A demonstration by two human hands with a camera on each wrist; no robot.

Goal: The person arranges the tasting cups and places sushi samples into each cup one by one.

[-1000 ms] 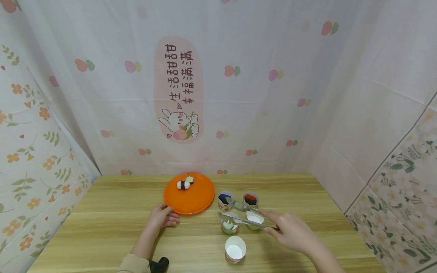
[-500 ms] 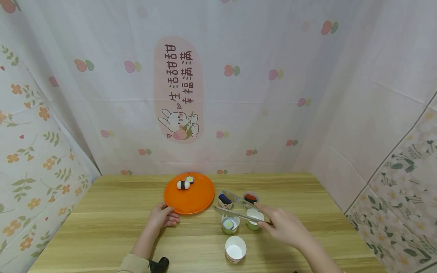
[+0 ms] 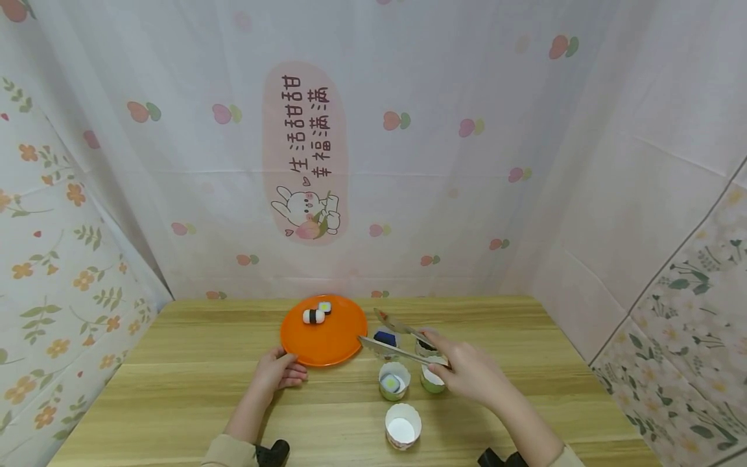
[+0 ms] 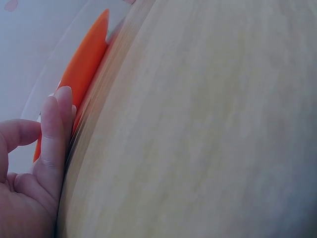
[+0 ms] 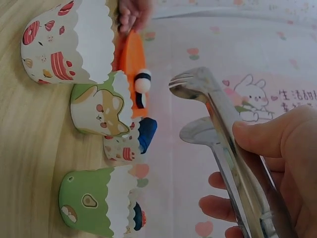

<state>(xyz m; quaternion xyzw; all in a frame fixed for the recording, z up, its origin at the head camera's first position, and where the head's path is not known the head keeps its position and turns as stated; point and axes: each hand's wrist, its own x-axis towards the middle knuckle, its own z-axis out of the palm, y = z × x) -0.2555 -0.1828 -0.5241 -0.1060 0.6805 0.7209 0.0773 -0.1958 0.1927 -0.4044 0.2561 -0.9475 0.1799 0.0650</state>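
Left of centre on the wood-grain tabletop [image 3: 175, 376], a person's left hand [image 3: 279, 371] pinches the near-left rim of an orange plate [image 3: 323, 340], which sits close to the back edge and carries 2 sushi-shaped pieces [image 3: 313, 316] near its far rim. To the right stand 5 paper cups [image 3: 403, 436], 1 nearest the front edge and 4 grouped farther back, 1 of these holding a dark-blue-topped piece [image 3: 385, 337]. Above that group, the right hand [image 3: 473, 373] grips metal tongs [image 3: 403, 351], their arms spread wide and tips pointing toward the plate.
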